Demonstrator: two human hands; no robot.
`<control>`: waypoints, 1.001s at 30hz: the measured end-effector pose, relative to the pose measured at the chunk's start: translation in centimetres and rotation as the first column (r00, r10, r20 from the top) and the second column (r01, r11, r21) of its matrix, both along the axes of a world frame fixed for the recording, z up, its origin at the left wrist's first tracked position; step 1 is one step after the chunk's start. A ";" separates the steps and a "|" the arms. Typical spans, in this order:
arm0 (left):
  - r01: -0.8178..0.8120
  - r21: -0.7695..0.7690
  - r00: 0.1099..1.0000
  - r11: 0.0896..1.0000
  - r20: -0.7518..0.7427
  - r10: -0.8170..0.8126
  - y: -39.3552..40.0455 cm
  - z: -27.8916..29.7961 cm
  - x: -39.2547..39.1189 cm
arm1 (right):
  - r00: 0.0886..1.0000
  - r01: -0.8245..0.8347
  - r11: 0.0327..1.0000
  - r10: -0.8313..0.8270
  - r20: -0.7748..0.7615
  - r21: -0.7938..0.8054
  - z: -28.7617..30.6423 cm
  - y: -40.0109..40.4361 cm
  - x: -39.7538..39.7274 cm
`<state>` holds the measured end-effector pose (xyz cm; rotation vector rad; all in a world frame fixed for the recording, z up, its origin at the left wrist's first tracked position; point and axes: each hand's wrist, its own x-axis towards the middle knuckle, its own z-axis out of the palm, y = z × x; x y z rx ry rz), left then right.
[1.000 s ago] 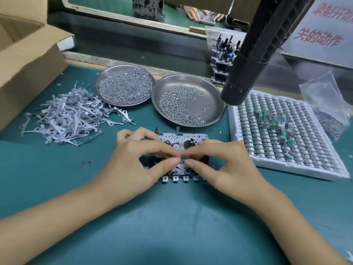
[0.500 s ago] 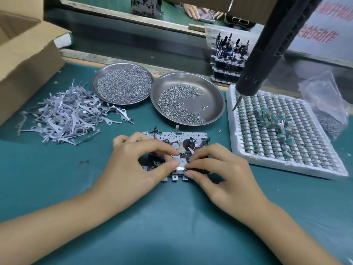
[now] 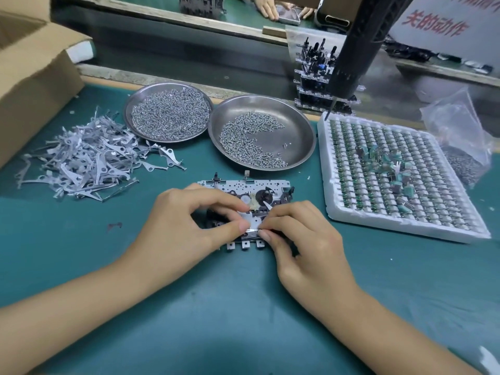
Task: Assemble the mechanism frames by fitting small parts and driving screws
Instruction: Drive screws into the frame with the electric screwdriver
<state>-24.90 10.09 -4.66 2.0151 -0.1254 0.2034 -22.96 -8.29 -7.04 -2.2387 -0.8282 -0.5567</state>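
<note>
We see the frame (image 3: 244,209) lying flat on the green mat (image 3: 243,307), straight ahead of us, with both hands over its near half. Our left hand (image 3: 186,228) curls over the left side, thumb and forefinger pinching a small silver strip (image 3: 253,230) at the near edge. Our right hand (image 3: 303,239) meets it from the right, fingertips pinching the same strip, so the two thumbs nearly touch.

The frame is a pale metal plate full of small holes, with a white gear, a black hub and black fittings on top, and three square tabs along the near edge.

Our fingers hide the frame's middle and left part, so we cannot tell how the strip sits on it. Behind it lie two pans of screws (image 3: 259,143), and a heap of flat metal levers (image 3: 86,158) spreads to the left.
</note>
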 end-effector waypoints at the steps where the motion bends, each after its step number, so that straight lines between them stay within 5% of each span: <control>1: 0.002 -0.010 1.000 1.000 -0.011 -0.002 0.0 0.0 0.0 | 1.000 0.004 1.000 -0.004 0.006 0.001 0.0 0.1 0.0; 17: 0.057 -0.014 0.998 0.998 -0.004 -0.057 0.2 0.1 0.3 | 0.969 -0.073 0.979 0.115 -0.217 0.192 0.9 -0.6 0.8; 30: 0.062 0.004 0.997 0.998 0.044 -0.062 0.2 -0.3 0.2 | 0.970 -0.074 0.974 0.121 -0.211 0.216 1.0 -0.7 1.2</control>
